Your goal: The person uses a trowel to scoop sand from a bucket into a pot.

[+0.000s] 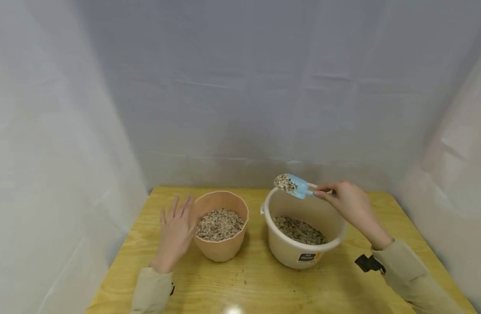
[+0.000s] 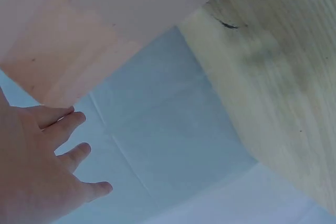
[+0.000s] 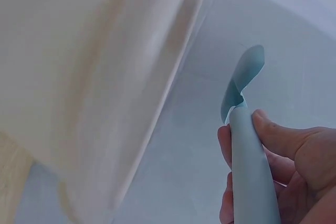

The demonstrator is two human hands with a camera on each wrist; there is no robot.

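Observation:
My right hand grips the handle of a light blue scoop, which carries a load of gravel above the back rim of the cream bucket. The bucket holds a layer of the same gravel. In the right wrist view my fingers wrap the scoop handle beside the bucket wall. My left hand lies flat with straight fingers against the left side of the peach pot, which is nearly full of gravel. The left wrist view shows my left hand by the pot wall.
Both containers stand on a yellow wooden table enclosed by white sheeting at the back and both sides. A few grains lie scattered on the table in front of the bucket.

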